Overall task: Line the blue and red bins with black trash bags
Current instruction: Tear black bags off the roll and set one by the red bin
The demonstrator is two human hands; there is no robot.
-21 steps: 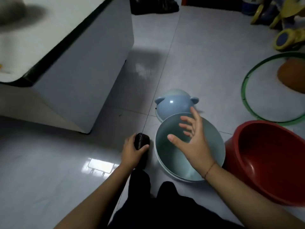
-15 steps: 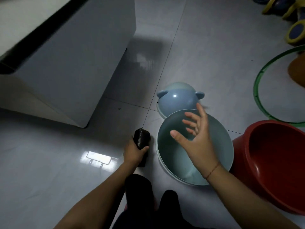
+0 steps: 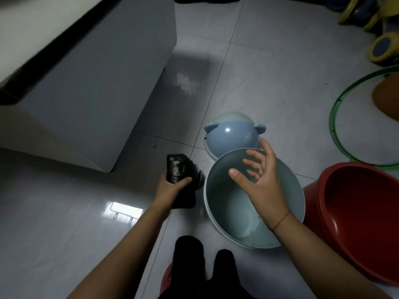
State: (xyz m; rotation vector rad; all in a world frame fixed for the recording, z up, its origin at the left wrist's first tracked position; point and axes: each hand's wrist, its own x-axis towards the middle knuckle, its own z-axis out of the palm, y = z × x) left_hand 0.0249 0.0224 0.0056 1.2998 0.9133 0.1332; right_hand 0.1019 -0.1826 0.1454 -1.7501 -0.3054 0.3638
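A pale blue round bin (image 3: 224,210) stands open on the tiled floor in front of me. A red bin (image 3: 364,212) stands to its right, touching or nearly touching it. My left hand (image 3: 170,188) is shut on a roll of black trash bags (image 3: 179,169), held just left of the blue bin's rim. My right hand (image 3: 261,180) hovers over the blue bin's mouth with its fingers spread and nothing in it.
A blue domed lid with two small ears (image 3: 233,137) lies on the floor behind the blue bin. A white cabinet (image 3: 90,83) fills the upper left. A green hoop (image 3: 336,117), an orange object (image 3: 386,98) and yellow-blue toys (image 3: 382,46) are at the right. My dark-clothed legs (image 3: 203,266) are below.
My left hand has lifted the black roll a little, so more of it shows above my fingers. My right hand stays spread over the blue bin. The view has shifted slightly.
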